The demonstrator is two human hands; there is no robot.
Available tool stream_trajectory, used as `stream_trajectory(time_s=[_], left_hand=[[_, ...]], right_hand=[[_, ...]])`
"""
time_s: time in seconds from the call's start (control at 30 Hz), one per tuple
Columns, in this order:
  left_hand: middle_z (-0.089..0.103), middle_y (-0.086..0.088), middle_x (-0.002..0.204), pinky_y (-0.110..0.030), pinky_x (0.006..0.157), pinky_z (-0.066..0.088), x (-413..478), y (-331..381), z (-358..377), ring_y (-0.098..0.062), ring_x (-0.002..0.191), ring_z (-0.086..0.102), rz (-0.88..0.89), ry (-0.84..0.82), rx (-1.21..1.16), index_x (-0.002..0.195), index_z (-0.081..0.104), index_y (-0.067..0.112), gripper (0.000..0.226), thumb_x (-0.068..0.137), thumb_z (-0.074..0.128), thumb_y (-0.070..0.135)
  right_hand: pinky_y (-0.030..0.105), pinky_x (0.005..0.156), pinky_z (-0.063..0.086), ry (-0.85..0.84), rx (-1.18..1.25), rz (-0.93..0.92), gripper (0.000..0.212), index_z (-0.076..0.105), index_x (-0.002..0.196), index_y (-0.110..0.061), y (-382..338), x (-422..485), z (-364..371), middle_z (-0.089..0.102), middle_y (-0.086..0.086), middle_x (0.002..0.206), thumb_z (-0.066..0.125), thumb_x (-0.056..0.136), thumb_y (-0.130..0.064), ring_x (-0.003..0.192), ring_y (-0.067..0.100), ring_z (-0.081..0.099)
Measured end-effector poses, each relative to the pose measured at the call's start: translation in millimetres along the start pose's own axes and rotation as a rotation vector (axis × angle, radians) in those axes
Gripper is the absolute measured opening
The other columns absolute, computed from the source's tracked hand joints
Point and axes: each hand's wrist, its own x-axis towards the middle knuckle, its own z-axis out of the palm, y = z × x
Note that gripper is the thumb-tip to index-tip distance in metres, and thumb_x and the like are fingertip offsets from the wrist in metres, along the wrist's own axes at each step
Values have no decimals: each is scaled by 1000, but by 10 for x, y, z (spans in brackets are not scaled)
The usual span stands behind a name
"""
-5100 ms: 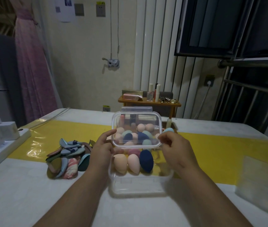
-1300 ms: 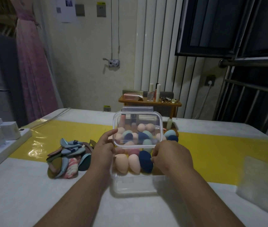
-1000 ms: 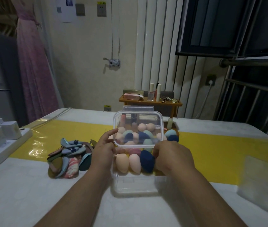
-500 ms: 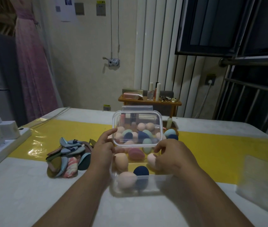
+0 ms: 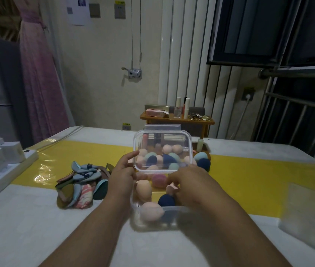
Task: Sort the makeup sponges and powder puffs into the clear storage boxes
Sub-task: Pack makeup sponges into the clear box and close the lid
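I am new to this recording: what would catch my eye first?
The clear box stands in the middle, its lid held up by the left hand, with egg-shaped sponges in peach, pink and navy inside. The right hand reaches in and pinches a pale sponge. Left of the box lies a heap of powder puffs.

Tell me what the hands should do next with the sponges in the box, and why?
Probably the right hand should stand the pink sponge upright beside the peach sponge. It lies on its side near the front of the box, the left hand holds the lid up, and more sponges wait behind.
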Motion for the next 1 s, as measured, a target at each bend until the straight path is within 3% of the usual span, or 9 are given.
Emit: stream_trajectory(time_s=[0.13, 0.27, 0.4, 0.47, 0.6, 0.73, 0.87, 1.0], left_hand=[[66, -6, 89, -28, 51, 52, -8, 3, -3, -26, 78, 67, -4, -6, -7, 108, 71, 25, 65, 77, 31, -16], [68, -7, 88, -26, 48, 51, -23, 12, 6, -26, 78, 67, -2, -14, -28, 110, 70, 23, 64, 76, 32, -17], [65, -6, 88, -23, 45, 50, -26, 27, 11, -26, 77, 67, -2, -12, -29, 111, 70, 20, 64, 76, 32, -18], [65, -7, 92, -25, 46, 51, -24, 21, 7, -28, 79, 67, -7, -19, -31, 111, 70, 21, 64, 77, 32, -18], [64, -7, 96, -28, 48, 52, -12, 6, -6, -27, 80, 68, -13, -11, -16, 110, 70, 24, 63, 80, 31, -16], [66, -8, 95, -27, 48, 53, -11, 6, -4, -27, 79, 69, -12, -22, -29, 110, 70, 23, 63, 80, 31, -16], [67, -7, 94, -27, 49, 53, -16, 7, 2, -24, 78, 68, -13, -21, -34, 110, 70, 23, 64, 79, 31, -17], [67, -5, 94, -28, 51, 53, -24, 16, 5, -26, 81, 67, -23, -20, -26, 110, 70, 25, 63, 79, 33, -16]], right_hand=[[34, 86, 52, -79, -125, 84, 29, 66, 119, -31, -41, 38, -1, 56, 7, 120, 64, 91, -31, 103, 26, 54], [32, 78, 51, 20, -82, 88, 16, 58, 100, -28, 1, 2, -7, 58, 2, 106, 67, 87, -30, 93, 22, 54], [31, 71, 44, 74, -120, 164, 18, 52, 93, -29, 80, -30, -61, 59, 1, 99, 68, 86, -30, 89, 23, 51], [31, 73, 43, 95, -177, 173, 16, 60, 99, -28, 77, -10, -33, 61, 1, 102, 67, 86, -32, 88, 23, 50], [35, 82, 44, 129, -291, 230, 33, 66, 117, -27, 95, 59, 23, 53, 4, 113, 68, 86, -36, 99, 25, 51], [29, 65, 43, 139, -160, 402, 34, 68, 113, -21, 129, 83, 48, 57, 1, 94, 71, 83, -37, 83, 21, 53], [26, 53, 37, 119, -114, 453, 32, 68, 106, -18, 140, 110, 61, 61, 1, 85, 73, 82, -39, 75, 20, 55], [27, 55, 42, 104, -163, 443, 29, 69, 104, -20, 127, 133, 67, 62, 2, 83, 74, 80, -35, 74, 21, 58]])
